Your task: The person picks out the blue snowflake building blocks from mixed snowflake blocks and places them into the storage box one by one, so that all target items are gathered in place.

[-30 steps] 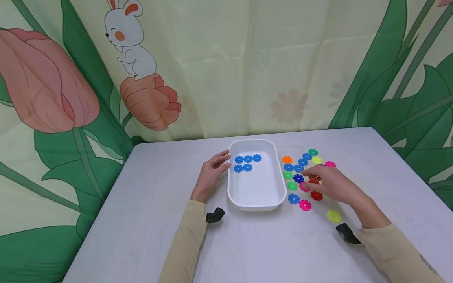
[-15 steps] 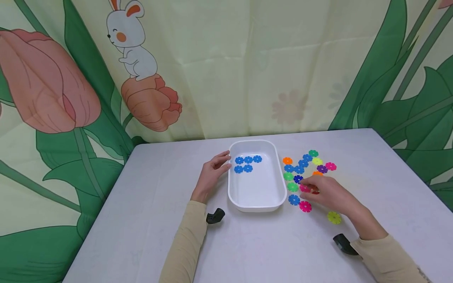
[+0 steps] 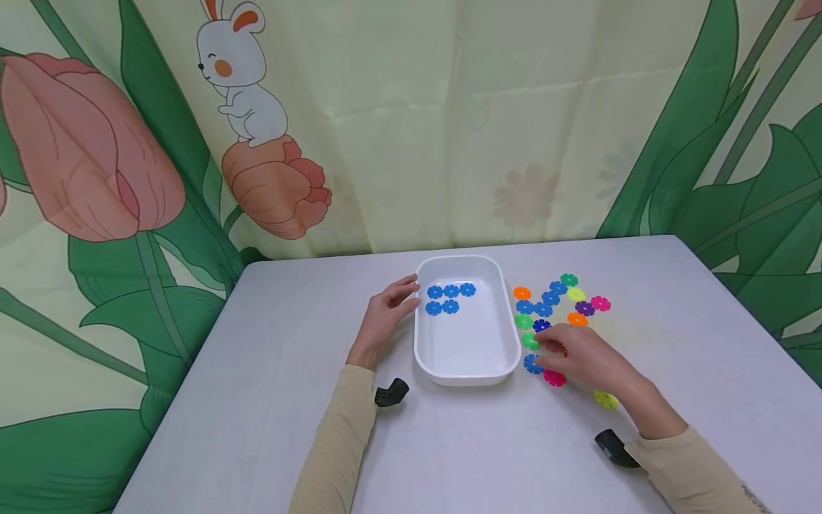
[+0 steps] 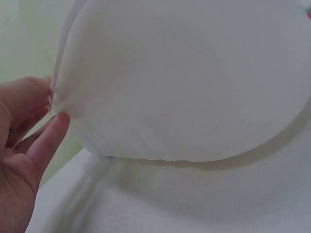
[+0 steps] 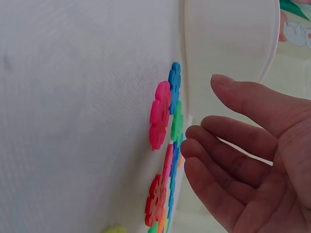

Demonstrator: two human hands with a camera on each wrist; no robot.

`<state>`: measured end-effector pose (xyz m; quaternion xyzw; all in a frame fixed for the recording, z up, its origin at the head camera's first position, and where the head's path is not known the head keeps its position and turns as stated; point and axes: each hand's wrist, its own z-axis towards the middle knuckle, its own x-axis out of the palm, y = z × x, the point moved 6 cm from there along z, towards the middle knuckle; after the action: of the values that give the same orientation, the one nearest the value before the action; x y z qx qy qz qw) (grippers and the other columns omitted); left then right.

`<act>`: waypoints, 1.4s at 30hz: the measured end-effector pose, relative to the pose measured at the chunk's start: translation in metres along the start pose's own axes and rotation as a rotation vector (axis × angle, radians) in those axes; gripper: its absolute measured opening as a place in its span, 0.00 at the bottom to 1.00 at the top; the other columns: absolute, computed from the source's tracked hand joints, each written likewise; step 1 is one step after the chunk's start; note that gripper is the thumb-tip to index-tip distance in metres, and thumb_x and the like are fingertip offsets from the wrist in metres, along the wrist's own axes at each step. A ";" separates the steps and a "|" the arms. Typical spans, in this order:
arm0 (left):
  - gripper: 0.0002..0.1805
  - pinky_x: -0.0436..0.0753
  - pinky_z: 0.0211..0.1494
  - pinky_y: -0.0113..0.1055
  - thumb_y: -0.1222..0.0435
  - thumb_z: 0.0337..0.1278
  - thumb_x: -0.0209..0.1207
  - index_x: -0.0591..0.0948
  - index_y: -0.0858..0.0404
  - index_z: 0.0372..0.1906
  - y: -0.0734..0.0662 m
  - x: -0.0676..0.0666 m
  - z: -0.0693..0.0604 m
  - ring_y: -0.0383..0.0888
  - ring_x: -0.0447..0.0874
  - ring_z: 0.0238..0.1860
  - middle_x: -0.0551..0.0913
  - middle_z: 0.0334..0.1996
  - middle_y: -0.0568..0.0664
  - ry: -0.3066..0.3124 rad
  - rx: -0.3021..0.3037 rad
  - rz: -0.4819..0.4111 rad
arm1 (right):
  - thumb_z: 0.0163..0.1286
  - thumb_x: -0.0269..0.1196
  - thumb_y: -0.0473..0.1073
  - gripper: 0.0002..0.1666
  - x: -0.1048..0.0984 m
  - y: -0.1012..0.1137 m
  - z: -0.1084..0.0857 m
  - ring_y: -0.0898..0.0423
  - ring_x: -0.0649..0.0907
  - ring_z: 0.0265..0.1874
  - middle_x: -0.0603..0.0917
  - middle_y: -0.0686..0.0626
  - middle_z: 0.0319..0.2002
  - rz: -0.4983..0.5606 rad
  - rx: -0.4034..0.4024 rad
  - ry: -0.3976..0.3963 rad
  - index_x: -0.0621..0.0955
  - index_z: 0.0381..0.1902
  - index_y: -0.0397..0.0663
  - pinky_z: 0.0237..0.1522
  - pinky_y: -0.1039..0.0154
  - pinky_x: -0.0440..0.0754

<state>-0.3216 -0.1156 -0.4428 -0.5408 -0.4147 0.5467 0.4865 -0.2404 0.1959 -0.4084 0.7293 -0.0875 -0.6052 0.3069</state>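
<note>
In the head view, my left hand (image 3: 384, 321) rests its fingertips against the left rim of a white plastic tray (image 3: 467, 378). The left wrist view has thumb and fingers touching the tray's outer wall (image 4: 184, 82). Inside lie several blue flower-shaped discs (image 3: 451, 307) in two rows. My right hand (image 3: 587, 357) hovers over loose discs right of the tray, fingers bent and apart from the thumb, nothing between them. Nearest to it are a blue disc (image 3: 532, 364), a pink disc (image 5: 160, 115) and a green disc (image 5: 177, 121). A red disc (image 5: 155, 200) is hidden by the hand in the head view.
More loose discs spread behind the right hand, among them an orange disc (image 3: 577, 319), a purple disc (image 3: 585, 308) and a dark green disc (image 3: 569, 280). A yellow disc (image 3: 606, 399) lies near the right wrist. A patterned curtain (image 3: 411, 128) hangs behind the white-covered table (image 3: 257, 400).
My right hand has moved toward the near left over the discs, uncovering the orange and purple ones and covering the red ones. The left hand stays at the tray.
</note>
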 end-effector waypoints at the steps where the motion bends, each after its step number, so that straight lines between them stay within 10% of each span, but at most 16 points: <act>1: 0.18 0.69 0.69 0.41 0.59 0.62 0.64 0.83 0.59 0.55 0.000 0.000 0.000 0.41 0.69 0.67 0.75 0.63 0.35 -0.001 0.000 0.002 | 0.55 0.74 0.43 0.31 0.001 0.000 0.000 0.43 0.82 0.44 0.84 0.40 0.44 -0.003 -0.001 0.001 0.80 0.54 0.33 0.38 0.57 0.87; 42: 0.18 0.70 0.68 0.42 0.61 0.62 0.64 0.83 0.59 0.56 0.002 0.000 0.002 0.42 0.70 0.67 0.75 0.63 0.33 -0.017 -0.019 0.013 | 0.51 0.76 0.40 0.21 0.011 -0.001 0.004 0.55 0.76 0.34 0.77 0.51 0.32 -0.101 0.000 0.056 0.82 0.42 0.41 0.30 0.66 0.82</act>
<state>-0.3237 -0.1159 -0.4445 -0.5433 -0.4206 0.5504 0.4743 -0.2421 0.1901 -0.4185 0.7494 -0.0420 -0.5994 0.2780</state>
